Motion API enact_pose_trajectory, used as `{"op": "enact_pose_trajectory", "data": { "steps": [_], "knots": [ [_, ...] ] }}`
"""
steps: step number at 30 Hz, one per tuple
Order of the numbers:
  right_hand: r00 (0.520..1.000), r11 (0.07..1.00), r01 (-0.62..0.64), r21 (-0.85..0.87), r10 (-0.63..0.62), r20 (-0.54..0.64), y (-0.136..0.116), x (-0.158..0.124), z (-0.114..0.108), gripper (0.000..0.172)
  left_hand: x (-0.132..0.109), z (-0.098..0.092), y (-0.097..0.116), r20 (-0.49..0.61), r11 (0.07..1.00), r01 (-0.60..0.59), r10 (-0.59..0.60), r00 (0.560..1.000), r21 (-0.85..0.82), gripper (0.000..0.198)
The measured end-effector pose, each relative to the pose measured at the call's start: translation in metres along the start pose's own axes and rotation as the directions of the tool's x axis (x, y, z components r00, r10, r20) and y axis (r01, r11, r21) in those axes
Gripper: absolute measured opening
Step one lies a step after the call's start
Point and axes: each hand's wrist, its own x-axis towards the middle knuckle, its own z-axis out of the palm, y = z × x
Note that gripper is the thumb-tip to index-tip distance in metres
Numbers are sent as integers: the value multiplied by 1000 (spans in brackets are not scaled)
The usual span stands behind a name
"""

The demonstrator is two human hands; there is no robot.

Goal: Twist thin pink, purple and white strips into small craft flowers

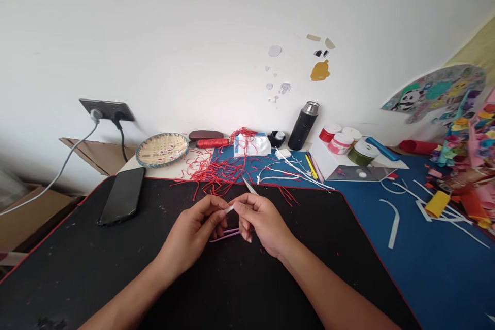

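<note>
Pretty fiddly bit here: the left hand (192,232) and the right hand (263,224) are both pinched up together over a black desk mat (69,263), and a small white strip (230,209) is being gripped between their fingertips. Which fingers have it exactly can't really be made out, but neither hand is released. A pale pointed strip (249,185) pokes out at about 12 o'clock from the right hand, and whether it's being held can't be told. A thin pink loop (224,235) is lying on the mat right under the hands, at about 6 o'clock from the white strip.

Further out, a tangle of red thread (220,172) is spread at 12 o'clock, with a red thread spool (212,143) behind it. A black smartphone (121,196) is left on the mat at 10 o'clock, and a woven basket (162,149) sits at 11. White paper strips (294,172) are scattered at 1 o'clock, below a black thermos (303,126). Paint jars (340,142) are placed around 2 o'clock, and a pile of coloured paper scraps (464,165) is heaped at 3 o'clock on a blue mat (425,268).
</note>
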Motion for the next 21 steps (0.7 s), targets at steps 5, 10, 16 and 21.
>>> {"op": "enact_pose_trajectory", "data": {
  "steps": [5,10,16,21],
  "knots": [
    [1000,1000,3,22,-3,-3,2,2,0,41,0,0,-2,-10,995,-41,42,999,94,22],
    [999,1000,28,10,-28,-25,4,2,1,41,0,1,-1,-2,998,-30,31,1000,49,22],
    [998,999,47,-19,-47,-35,3,2,3,42,1,2,0,0,999,-23,23,1000,35,21],
    [1000,999,14,-29,-14,-2,2,1,1,44,-2,0,-1,-6,993,-55,56,998,103,21]
  ]
}}
